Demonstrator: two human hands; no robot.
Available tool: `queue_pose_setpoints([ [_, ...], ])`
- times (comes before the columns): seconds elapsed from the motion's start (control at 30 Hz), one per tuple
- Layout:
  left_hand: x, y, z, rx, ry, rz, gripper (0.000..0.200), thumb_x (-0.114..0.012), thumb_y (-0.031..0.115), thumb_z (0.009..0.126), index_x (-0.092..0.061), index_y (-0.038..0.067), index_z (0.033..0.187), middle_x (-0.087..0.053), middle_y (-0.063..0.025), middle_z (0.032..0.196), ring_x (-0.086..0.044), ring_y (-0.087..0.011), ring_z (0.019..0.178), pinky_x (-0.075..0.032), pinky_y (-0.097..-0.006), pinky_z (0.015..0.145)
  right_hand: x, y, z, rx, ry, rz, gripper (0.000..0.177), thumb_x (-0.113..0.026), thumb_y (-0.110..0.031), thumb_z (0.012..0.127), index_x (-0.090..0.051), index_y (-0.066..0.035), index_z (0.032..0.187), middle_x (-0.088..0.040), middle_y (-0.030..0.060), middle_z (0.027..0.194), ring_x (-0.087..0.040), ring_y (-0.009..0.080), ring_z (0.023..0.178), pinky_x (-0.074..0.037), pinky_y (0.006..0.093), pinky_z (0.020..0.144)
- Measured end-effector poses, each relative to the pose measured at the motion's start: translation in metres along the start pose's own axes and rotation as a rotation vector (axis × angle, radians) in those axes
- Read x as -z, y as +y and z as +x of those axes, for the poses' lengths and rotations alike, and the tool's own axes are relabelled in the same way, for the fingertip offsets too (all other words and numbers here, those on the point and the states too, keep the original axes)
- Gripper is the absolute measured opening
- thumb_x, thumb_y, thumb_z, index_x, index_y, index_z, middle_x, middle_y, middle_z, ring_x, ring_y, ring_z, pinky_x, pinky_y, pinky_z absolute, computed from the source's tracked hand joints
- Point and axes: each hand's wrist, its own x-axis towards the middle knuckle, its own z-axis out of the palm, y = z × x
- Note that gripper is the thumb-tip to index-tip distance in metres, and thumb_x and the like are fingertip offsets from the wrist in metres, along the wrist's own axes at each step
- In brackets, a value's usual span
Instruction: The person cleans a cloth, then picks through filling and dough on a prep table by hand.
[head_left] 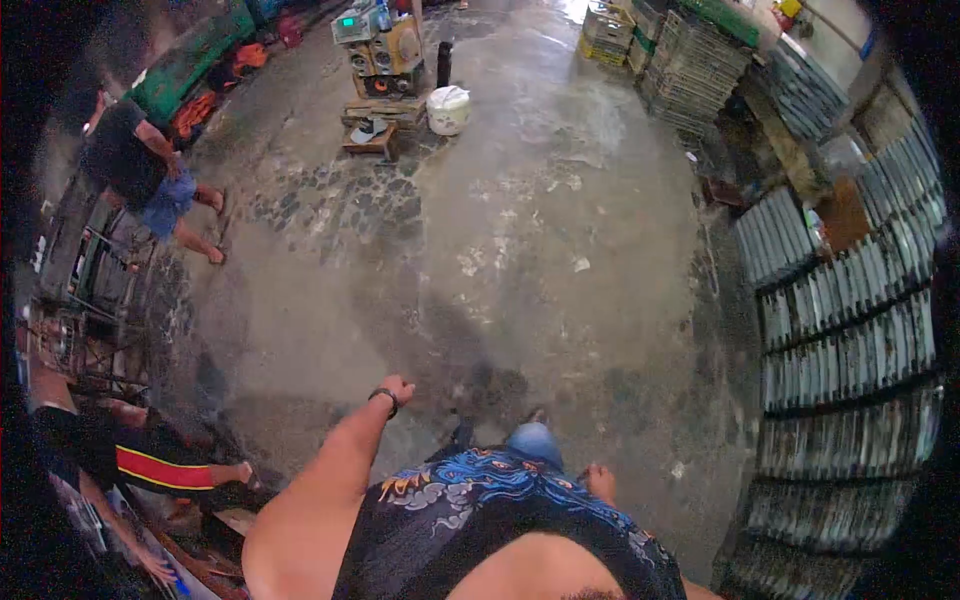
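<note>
My left hand [398, 387] hangs out in front of my body over the concrete floor [560, 330]. Its fingers are curled in, no object shows in it, and a dark band [384, 398] circles the wrist. Lower down, by my right side, my right hand [600, 484] shows small and partly behind my dark printed shirt [500, 500]. Its fingers look curled too, with nothing visible in them. Neither hand touches anything around it. A knee in blue cloth [535, 442] and a foot show below my shirt.
Stacked metal trays [850, 380] line the right side. Crates [695, 65] are piled at the back right. Speakers [395, 50] on a wooden stand and a white bucket [448, 110] occupy the back. Two people [130, 150] are at the left, one near a green container [195, 60].
</note>
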Motion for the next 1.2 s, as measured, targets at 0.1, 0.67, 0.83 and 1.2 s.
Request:
queue_pose_setpoints([
  [0.1, 0.010, 0.023, 0.032, 0.051, -0.003, 0.028, 0.042, -0.051, 0.039, 0.077, -0.064, 0.008, 0.102, -0.061, -0.0152, 0.107, -0.056, -0.0307, 0.100, -0.043, -0.0392, 0.087, -0.012, -0.023, 0.054, 0.094, 0.016, -0.063, 0.033, -0.051, -0.037, 0.080, -0.063, -0.010, 0.095, -0.063, 0.0154, 0.092, -0.060, 0.0325, 0.085, -0.046, 0.0446, 0.072],
  [0.67, 0.096, 0.264, 0.148, -0.014, 0.314, -0.451, 0.048, -0.053, 0.048, 0.074, -0.063, 0.007, 0.096, -0.064, -0.0167, 0.092, -0.061, -0.0301, 0.084, -0.046, -0.0397, 0.074, 0.138, -0.205, 0.424, 0.282, -0.443, -0.011, 0.030, -0.056, -0.030, 0.082, -0.063, -0.004, 0.095, -0.065, 0.0129, 0.089, -0.061, 0.0248, 0.076, -0.048, 0.0375, 0.067],
  [0.83, 0.094, 0.275, 0.201, -0.142, -0.049, -0.440, 0.047, -0.058, 0.050, 0.076, -0.064, 0.007, 0.092, -0.065, -0.0073, 0.080, -0.059, -0.0189, 0.071, -0.046, -0.0336, 0.066, 0.195, -0.311, 0.464, 0.271, -0.475, 0.118, 0.029, -0.062, -0.024, 0.078, -0.063, 0.000, 0.094, -0.065, 0.0106, 0.084, -0.060, 0.0180, 0.072, -0.048, 0.0322, 0.067],
  [1.2, 0.282, 0.346, 0.479, -0.271, -0.240, 0.252, 0.050, -0.058, 0.045, 0.072, -0.063, 0.004, 0.099, -0.062, -0.0175, 0.103, -0.059, -0.0321, 0.092, -0.046, -0.0400, 0.079, 0.188, -0.371, 0.604, 0.026, -0.266, 0.145, 0.038, -0.063, -0.034, 0.069, -0.066, -0.004, 0.093, -0.066, 0.0140, 0.089, -0.063, 0.0266, 0.083, -0.047, 0.0361, 0.078],
])
